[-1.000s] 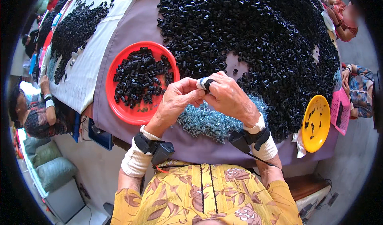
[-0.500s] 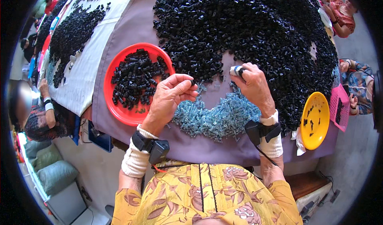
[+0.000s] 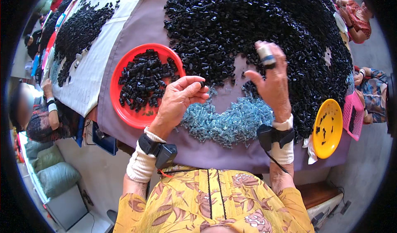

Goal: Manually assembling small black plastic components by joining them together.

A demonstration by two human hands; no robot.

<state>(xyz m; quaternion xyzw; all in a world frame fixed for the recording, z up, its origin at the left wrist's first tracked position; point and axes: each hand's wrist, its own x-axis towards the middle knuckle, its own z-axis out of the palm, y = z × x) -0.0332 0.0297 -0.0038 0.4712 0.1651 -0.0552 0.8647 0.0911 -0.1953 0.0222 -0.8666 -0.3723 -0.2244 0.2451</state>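
My left hand [image 3: 178,98] is closed in a pinch on a small black plastic piece [image 3: 202,84], which sticks out past the thumb and forefinger. My right hand [image 3: 273,82] hovers with fingers apart over the edge of a large heap of small black plastic parts [image 3: 215,26]; white and blue tape wraps one finger. Nothing shows in that hand. Between the two hands lies a pile of small bluish metal springs [image 3: 223,127]. Just left of my left hand, a round red tray [image 3: 129,119] holds many black pieces.
A yellow plate [image 3: 331,140] with a few black bits and a pink mesh basket [image 3: 352,109] stand at the right edge of the purple-covered table [image 3: 124,47]. A white cloth [image 3: 111,38] with more black parts lies left. Other people [image 3: 45,113] sit around.
My right hand has opened from a closed grasp and moved right and slightly up, away from the left. My left hand keeps its pinch on the black piece, nearly still.
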